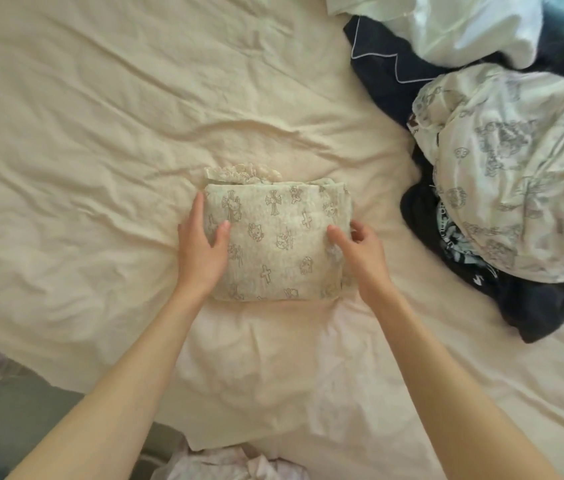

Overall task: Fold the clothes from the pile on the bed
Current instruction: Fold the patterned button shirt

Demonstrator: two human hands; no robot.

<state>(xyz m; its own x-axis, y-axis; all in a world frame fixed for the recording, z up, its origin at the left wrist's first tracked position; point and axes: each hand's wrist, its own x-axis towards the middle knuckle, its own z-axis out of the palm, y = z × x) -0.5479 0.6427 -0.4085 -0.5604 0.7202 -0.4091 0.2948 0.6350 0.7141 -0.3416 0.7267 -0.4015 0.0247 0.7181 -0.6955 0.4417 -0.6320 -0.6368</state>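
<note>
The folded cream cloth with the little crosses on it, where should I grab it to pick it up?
Take the folded cream printed cloth by its two short sides, sliding fingers underneath from left and right. It is a thick, soft stack, so lifting only the top layer would likely unfold it.

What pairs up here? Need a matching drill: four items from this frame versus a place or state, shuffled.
1. folded printed garment
2. navy garment with white piping
3. left hand
4. crumpled white printed garment

A. top of the pile, unfolded
B. far edge of the pile, partly covered
C. folded compact, mid-bed
D. flat against the bundle's side

Pairs: 1-C, 2-B, 3-D, 4-A
</note>
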